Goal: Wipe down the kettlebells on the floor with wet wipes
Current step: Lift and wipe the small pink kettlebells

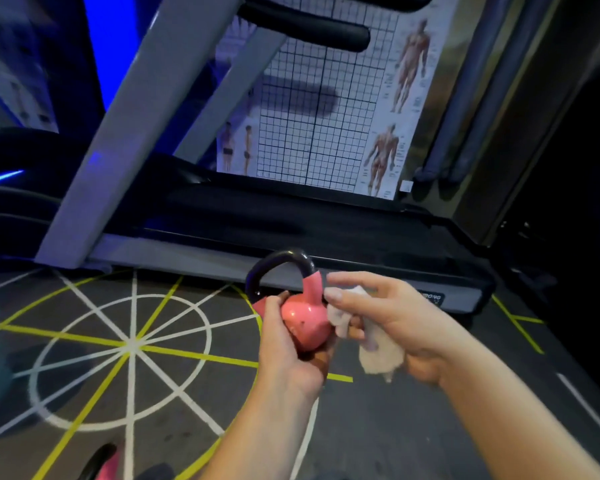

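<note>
Just before the treadmill [291, 237], left hand [288, 344] grips a pink kettlebell [305, 320]; right hand [392, 317] clutches a wet wipe [378, 351], wiping its side. Handle likely next.

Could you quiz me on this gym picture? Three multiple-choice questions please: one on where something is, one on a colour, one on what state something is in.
1. Where is the kettlebell being cleaned?
A. flat on the floor
B. held up in the left hand
C. on the treadmill

2. What colour is its body?
A. pink
B. green
C. yellow

3. How is the wipe?
A. folded on the floor
C. sealed in a packet
B. crumpled in the right hand, against the kettlebell

Answers: 1 B, the left hand cups it above the floor; 2 A, the body is pink under a black handle; 3 B, the fingers press the bunched wipe to its side.
</note>
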`<control>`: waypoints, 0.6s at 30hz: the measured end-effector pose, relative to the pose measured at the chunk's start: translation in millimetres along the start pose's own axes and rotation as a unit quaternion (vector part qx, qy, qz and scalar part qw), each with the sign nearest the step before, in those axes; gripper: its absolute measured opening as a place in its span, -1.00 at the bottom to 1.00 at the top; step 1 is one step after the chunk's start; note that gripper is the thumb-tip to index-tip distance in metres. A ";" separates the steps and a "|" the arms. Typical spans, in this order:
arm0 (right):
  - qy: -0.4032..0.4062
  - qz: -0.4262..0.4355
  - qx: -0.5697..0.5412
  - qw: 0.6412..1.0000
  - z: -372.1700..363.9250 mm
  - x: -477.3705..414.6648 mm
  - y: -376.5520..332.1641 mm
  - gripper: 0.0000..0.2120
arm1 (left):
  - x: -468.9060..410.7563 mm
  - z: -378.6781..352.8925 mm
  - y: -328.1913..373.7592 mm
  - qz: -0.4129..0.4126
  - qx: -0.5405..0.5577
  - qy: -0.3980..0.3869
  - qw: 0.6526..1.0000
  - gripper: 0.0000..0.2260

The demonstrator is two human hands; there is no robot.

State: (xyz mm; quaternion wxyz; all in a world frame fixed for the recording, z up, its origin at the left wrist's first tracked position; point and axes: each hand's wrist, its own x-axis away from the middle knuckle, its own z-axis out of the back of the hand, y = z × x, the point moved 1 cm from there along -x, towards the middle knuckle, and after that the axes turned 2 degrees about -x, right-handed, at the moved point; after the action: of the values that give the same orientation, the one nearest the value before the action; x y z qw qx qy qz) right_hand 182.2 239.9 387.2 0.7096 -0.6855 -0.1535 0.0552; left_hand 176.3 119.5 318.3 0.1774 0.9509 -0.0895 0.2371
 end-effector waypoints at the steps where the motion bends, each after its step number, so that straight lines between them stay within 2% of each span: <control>1: 0.017 0.014 -0.021 1.000 5.3 -2.4 0.6 -0.65 | 0.4 -1.2 3.3 -0.006 0.014 0.006 1.000 -0.65; 5: 0.141 0.115 -0.190 0.965 15.5 -6.6 10.2 -0.78 | 7.6 -0.8 6.9 -0.030 0.004 -0.007 1.000 -0.67; 8: 0.141 0.124 -0.235 0.954 10.6 1.5 20.2 -0.75 | 12.9 5.5 1.1 -0.040 -0.036 -0.013 0.998 -0.68; 11: 0.088 0.097 -0.204 0.970 4.3 5.8 23.6 -0.74 | 13.1 10.8 -8.3 -0.046 -0.081 -0.009 0.996 -0.78; 14: 0.079 0.074 -0.130 0.986 10.6 -2.4 24.4 -0.72 | 9.2 12.1 -18.2 -0.048 -0.087 0.006 0.995 -0.84; 16: 0.065 0.063 -0.072 0.993 17.4 -7.0 23.8 -0.60 | 7.2 10.3 -23.0 -0.047 -0.077 0.022 0.996 -0.83; 18: 0.047 0.068 -0.021 0.996 24.5 -8.8 24.6 -0.58 | 3.1 9.8 -26.4 -0.048 -0.071 0.035 0.996 -0.81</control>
State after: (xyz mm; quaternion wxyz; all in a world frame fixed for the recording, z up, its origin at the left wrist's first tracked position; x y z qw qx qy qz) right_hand 170.0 262.1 361.8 0.6964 -0.7106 -0.0743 0.0678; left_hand 189.9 139.9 304.0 0.2592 0.9301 -0.0541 0.2545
